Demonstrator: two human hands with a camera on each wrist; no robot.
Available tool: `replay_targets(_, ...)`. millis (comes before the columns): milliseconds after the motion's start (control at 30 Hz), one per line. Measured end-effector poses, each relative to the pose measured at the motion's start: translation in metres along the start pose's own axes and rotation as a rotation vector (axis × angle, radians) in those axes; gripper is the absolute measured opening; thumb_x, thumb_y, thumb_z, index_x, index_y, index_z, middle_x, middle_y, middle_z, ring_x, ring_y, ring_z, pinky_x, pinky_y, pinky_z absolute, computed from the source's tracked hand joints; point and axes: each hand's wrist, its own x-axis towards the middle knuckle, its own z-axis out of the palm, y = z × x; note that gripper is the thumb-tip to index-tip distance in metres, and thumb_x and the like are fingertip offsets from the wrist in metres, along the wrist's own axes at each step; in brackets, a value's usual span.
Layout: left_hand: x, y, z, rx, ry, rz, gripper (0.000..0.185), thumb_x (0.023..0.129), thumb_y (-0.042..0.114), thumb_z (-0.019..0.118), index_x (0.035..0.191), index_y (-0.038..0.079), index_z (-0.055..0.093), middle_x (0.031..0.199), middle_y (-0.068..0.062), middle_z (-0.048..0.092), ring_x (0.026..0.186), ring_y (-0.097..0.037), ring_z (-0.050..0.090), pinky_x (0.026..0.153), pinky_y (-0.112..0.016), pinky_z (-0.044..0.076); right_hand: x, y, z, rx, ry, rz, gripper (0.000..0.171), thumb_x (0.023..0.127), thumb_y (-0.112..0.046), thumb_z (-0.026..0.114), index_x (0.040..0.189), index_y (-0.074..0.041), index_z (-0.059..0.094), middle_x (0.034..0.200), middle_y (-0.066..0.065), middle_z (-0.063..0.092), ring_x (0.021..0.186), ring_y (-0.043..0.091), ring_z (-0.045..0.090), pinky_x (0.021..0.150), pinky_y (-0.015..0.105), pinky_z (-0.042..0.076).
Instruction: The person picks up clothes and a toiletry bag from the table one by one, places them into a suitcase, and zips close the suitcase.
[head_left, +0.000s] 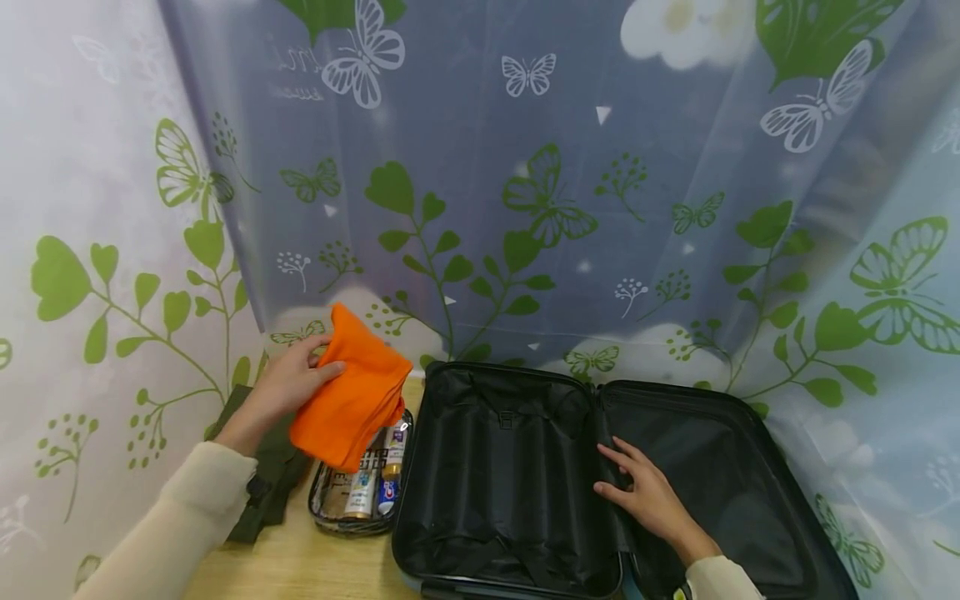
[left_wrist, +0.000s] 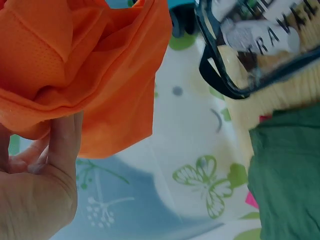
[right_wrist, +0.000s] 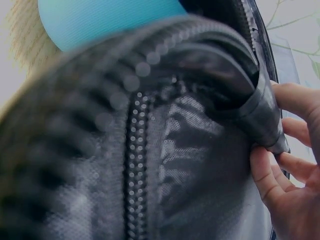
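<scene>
My left hand (head_left: 288, 383) grips a folded orange garment (head_left: 352, 404) by its upper left edge, raised over a clear travel pouch. In the left wrist view, thumb and fingers hold the orange cloth (left_wrist: 115, 105) from below. A black-lined suitcase (head_left: 517, 492) lies open flat, its two halves side by side. At the fold between the halves is my right hand (head_left: 648, 500). Close up in the right wrist view, that hand (right_wrist: 295, 195) pinches the black lining (right_wrist: 265, 117), some fingertips hidden behind it. Zipper teeth and a turquoise outer shell (right_wrist: 110, 20) show there too.
The clear pouch (head_left: 351, 527), black-edged, holds several tubes and bottles left of the suitcase. Beside it a dark green garment (head_left: 273, 483) lies on the wooden surface (head_left: 315, 575). Curtains (head_left: 480, 275) printed with leaves and butterflies stand behind and on both sides.
</scene>
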Motion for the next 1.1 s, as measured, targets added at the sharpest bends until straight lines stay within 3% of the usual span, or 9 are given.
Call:
replay_targets(233, 0.005, 0.014, 0.013, -0.100, -0.059, 0.000, 0.070, 0.114, 0.030, 0.061, 0.171, 0.003, 0.031, 0.161, -0.036, 0.048, 0.139, -0.050, 0.061, 0.103, -0.059, 0.060, -0.001, -0.002, -0.001, 0.005, -0.006, 0.006, 0.069, 0.101, -0.036, 0.080, 0.160, -0.010, 0.056, 0.173, 0.027, 0.035, 0.124, 0.036, 0.065, 0.079, 0.035, 0.057)
replay_targets(633, 0.011, 0.039, 0.033, -0.142, -0.062, -0.002, 0.067, 0.113, 0.032, 0.062, 0.170, 0.012, 0.035, 0.167, -0.028, 0.046, 0.150, -0.047, 0.051, 0.112, -0.063, 0.054, 0.000, -0.003, -0.001, 0.004, -0.005, 0.003, 0.068, 0.102, -0.035, 0.080, 0.160, -0.009, 0.056, 0.173, 0.028, 0.035, 0.125, 0.038, 0.065, 0.081, 0.038, 0.058)
replay_targets(867, 0.013, 0.050, 0.045, -0.186, -0.068, 0.023, 0.063, 0.113, 0.030, 0.062, 0.168, 0.012, 0.039, 0.163, -0.029, 0.051, 0.143, -0.047, 0.059, 0.107, -0.061, 0.057, -0.001, -0.004, -0.001, 0.003, -0.006, -0.001, 0.068, 0.102, -0.034, 0.080, 0.160, -0.008, 0.056, 0.173, 0.028, 0.035, 0.125, 0.037, 0.065, 0.080, 0.036, 0.057)
replay_targets(1100, 0.016, 0.062, 0.061, -0.239, -0.050, 0.024, 0.061, 0.112, 0.030, 0.064, 0.168, 0.018, 0.041, 0.166, -0.024, 0.049, 0.149, -0.044, 0.054, 0.112, -0.062, 0.055, -0.001, -0.004, -0.001, 0.005, -0.006, 0.004, 0.068, 0.102, -0.035, 0.080, 0.159, -0.008, 0.056, 0.173, 0.028, 0.035, 0.125, 0.037, 0.065, 0.082, 0.038, 0.058)
